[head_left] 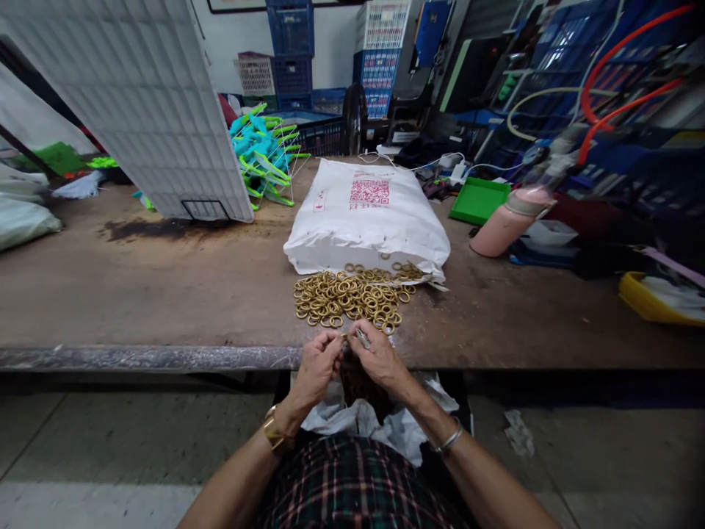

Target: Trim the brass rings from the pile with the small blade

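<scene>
At the table's front edge, my left hand [319, 361] is closed in a pinch on a gold-coloured ring [345, 336], only partly visible between the fingertips. My right hand [380, 358] meets it fingertip to fingertip, closed around a small silvery metal tool [363, 339] whose exact kind is hidden by the fingers. Just beyond both hands lies a loose pile of gold-coloured rings [346, 297]. Behind the pile, a white sack [330, 202] with red print lies on its side, and some rings rest against its near edge. Below my hands, an open white bag [360, 419] holds a dark brownish mass.
A white ribbed panel [159, 110] leans at the left, beside bright green and turquoise plastic pieces [267, 154]. To the right stand a green tray [480, 200], a tilted pink bottle [504, 228] and a yellow container [653, 301]. Stacked crates [291, 44] line the back.
</scene>
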{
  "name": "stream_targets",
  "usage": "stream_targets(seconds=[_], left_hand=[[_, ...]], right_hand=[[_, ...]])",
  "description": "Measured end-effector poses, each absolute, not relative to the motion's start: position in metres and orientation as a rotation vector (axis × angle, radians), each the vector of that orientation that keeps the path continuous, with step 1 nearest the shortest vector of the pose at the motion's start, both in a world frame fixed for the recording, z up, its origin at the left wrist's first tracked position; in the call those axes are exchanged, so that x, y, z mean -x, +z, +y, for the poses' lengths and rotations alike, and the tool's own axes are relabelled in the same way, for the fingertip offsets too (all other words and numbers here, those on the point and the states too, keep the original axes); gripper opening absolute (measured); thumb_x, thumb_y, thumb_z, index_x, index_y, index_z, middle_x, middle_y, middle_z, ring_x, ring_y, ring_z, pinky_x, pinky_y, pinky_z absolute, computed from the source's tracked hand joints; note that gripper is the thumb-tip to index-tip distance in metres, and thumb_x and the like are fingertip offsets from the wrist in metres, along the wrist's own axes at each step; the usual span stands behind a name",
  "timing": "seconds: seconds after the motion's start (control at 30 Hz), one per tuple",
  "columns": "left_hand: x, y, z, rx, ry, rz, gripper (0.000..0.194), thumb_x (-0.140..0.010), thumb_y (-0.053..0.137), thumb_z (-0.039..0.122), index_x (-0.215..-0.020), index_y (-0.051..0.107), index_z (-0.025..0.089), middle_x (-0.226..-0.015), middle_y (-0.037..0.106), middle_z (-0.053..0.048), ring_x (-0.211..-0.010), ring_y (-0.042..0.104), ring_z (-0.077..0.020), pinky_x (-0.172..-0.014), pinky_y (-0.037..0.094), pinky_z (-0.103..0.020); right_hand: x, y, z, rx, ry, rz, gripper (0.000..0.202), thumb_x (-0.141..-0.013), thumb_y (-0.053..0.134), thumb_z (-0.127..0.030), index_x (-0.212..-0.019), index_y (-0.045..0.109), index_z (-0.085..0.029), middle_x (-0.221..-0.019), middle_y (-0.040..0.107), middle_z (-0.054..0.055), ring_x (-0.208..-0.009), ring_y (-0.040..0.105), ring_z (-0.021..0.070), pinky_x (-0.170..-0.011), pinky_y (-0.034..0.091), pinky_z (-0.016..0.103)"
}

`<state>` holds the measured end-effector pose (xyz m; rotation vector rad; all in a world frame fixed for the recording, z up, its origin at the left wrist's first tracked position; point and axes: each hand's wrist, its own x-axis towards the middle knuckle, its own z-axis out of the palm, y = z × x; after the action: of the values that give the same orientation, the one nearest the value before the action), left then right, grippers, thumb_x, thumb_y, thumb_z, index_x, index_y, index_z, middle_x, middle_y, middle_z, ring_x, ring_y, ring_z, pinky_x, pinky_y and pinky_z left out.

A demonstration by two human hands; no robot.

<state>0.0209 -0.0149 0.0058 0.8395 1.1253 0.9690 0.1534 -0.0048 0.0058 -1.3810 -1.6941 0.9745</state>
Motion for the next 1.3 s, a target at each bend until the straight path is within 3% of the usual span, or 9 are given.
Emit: stream_targets(seconds=[0.17, 0.27, 0.6, 0.87, 1.3], left_hand=[[-0.019, 0.009, -0.018, -1.013, 0.987, 1.153, 0.029, -0.071, 0.058, 0.043, -0.075, 0.057, 0.014, -0.049, 0.044, 0.007, -0.041, 0.033, -0.0037, -0.041, 0.025, -0.018], [-0.018, 0.009, -0.021, -0.990, 0.938, 1.140, 0.030, -0.072, 0.056, 0.044, -0.076, 0.055, 0.015, -0.051, 0.044, 0.006, -0.041, 0.034, -0.0039, -0.039, 0.024, -0.018], [-0.015, 0.006, -0.027, -0.799, 0.876, 0.933, 0.029, -0.074, 0.056, 0.045, -0.074, 0.045, 0.017, -0.057, 0.046, 0.006, -0.041, 0.035, -0.0025, -0.036, 0.022, -0.014], [-0.014, 0.006, -0.027, -0.883, 0.923, 0.996, 0.031, -0.074, 0.055, 0.047, -0.074, 0.046, 0.017, -0.056, 0.046, 0.006, -0.041, 0.035, -0.0033, -0.038, 0.024, -0.016], [-0.013, 0.007, -0.026, -1.023, 0.939, 1.088, 0.030, -0.074, 0.053, 0.046, -0.077, 0.049, 0.016, -0.058, 0.048, 0.005, -0.044, 0.038, -0.0045, -0.043, 0.028, -0.018]], right_hand=[[-0.150, 0.003, -0.001, 1.423, 1.175, -1.565, 0.025, -0.082, 0.040, -0.042, -0.071, 0.045, -0.020, -0.055, 0.043, -0.006, -0.052, 0.041, 0.0091, -0.054, 0.033, 0.021], [-0.149, 0.001, 0.000, 1.413, 1.133, -1.568, 0.028, -0.080, 0.041, -0.042, -0.064, 0.044, -0.019, -0.058, 0.042, -0.006, -0.054, 0.039, 0.0086, -0.054, 0.032, 0.022], [-0.149, 0.006, -0.003, 1.349, 1.170, -1.539, 0.023, -0.079, 0.041, -0.039, -0.069, 0.047, -0.019, -0.058, 0.045, -0.005, -0.054, 0.041, 0.0089, -0.053, 0.033, 0.021], [-0.154, 0.001, -0.009, 1.543, 0.750, -1.927, 0.014, -0.079, 0.039, -0.023, -0.071, 0.051, -0.020, -0.057, 0.048, -0.002, -0.053, 0.041, 0.0112, -0.053, 0.028, 0.023], [-0.150, 0.006, -0.017, 1.644, 0.536, -2.322, 0.025, -0.073, 0.039, -0.013, -0.091, 0.056, -0.017, -0.073, 0.063, 0.004, -0.061, 0.050, 0.0147, -0.055, 0.024, 0.027]])
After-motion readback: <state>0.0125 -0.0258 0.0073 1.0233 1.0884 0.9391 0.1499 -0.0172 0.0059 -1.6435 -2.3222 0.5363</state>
